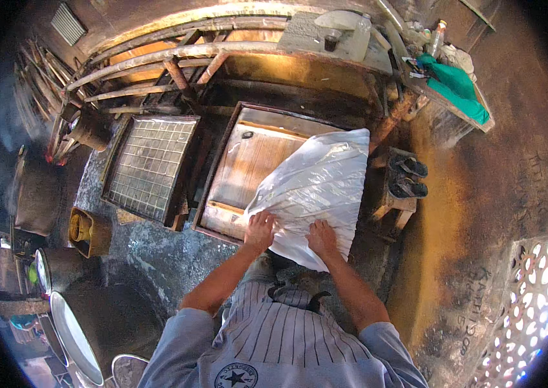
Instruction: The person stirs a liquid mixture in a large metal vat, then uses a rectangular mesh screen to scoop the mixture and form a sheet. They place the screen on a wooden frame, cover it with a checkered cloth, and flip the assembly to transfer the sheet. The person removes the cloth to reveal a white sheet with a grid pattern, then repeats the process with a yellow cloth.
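Observation:
A wrinkled, shiny white plastic sheet (pixel 316 178) lies bunched over the right side of a dark-rimmed tray (pixel 219 152). My left hand (pixel 260 230) is closed on the sheet's near left edge, above the tray's front rim. A short way to the right, my right hand (pixel 322 238) grips the near part of the same sheet, fingers curled into its folds. Part of the sheet hangs past the front rim toward me. On the tray's uncovered left side a wooden board (pixel 246 161) shows, with a small dark object (pixel 247 134) on it; the sheet hides the rest.
Left of the tray stands a second one with a pale grid (pixel 152 165). Sandals (pixel 409 178) rest on a wooden stool (pixel 395 200) at right. Large metal pots (pixel 76 333) and a yellow container (pixel 89 233) are at left. A ledge (pixel 338 42) runs behind.

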The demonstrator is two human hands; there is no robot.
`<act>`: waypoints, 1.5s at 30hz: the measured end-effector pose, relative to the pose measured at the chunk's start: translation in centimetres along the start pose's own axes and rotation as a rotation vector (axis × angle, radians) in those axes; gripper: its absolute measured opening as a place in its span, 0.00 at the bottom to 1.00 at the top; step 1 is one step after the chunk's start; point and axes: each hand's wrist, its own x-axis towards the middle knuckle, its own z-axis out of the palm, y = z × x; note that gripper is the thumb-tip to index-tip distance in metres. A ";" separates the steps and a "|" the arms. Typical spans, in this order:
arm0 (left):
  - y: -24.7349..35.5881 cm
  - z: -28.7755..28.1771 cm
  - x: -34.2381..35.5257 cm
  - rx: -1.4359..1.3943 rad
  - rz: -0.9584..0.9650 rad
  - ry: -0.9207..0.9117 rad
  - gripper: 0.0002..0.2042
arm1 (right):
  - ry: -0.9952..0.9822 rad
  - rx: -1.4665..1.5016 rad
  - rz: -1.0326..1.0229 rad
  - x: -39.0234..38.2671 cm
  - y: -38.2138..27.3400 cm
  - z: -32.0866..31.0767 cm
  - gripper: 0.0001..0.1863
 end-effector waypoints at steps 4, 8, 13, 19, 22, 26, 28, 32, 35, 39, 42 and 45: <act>-1.6 0.8 2.6 0.120 0.123 -0.106 0.14 | -0.157 -0.069 -0.109 1.0 1.3 -0.4 0.19; -3.1 0.4 7.2 0.252 0.383 -0.586 0.07 | -0.262 -0.129 -0.147 1.5 2.0 -0.6 0.18; -4.1 -0.2 8.3 0.229 0.635 -0.691 0.07 | -0.334 -0.152 -0.154 2.5 0.5 -2.7 0.16; -4.6 -2.2 9.5 0.014 0.673 -0.660 0.06 | -0.318 -0.139 -0.072 1.9 0.4 -2.9 0.16; -4.4 -4.6 9.8 0.025 0.656 -0.698 0.06 | -0.347 -0.104 -0.061 2.5 -0.6 -5.1 0.16; -4.3 -6.1 10.0 0.041 0.643 -0.646 0.07 | -0.308 -0.083 -0.024 2.9 -1.0 -6.8 0.17; -3.9 -7.0 10.3 0.052 0.607 -0.733 0.07 | -0.286 -0.067 0.000 2.7 -1.5 -7.7 0.17; -4.7 -6.0 7.1 -0.032 0.570 -0.429 0.06 | -0.265 -0.051 0.028 1.6 -2.9 -9.1 0.18; -4.3 -6.2 6.3 -0.003 0.512 -0.487 0.08 | -0.187 -0.044 0.045 0.1 -3.3 -8.2 0.18; -4.6 -4.2 6.4 -0.042 0.435 -0.660 0.15 | -0.118 -0.085 0.051 -1.7 -2.6 -3.8 0.20; -3.5 -3.9 6.1 -0.027 0.460 -0.737 0.15 | -0.169 -0.034 0.128 -3.9 -3.6 -4.2 0.25; -0.6 -4.1 5.2 -0.026 0.199 -0.576 0.14 | 0.214 0.101 0.089 -7.8 -5.2 -7.1 0.32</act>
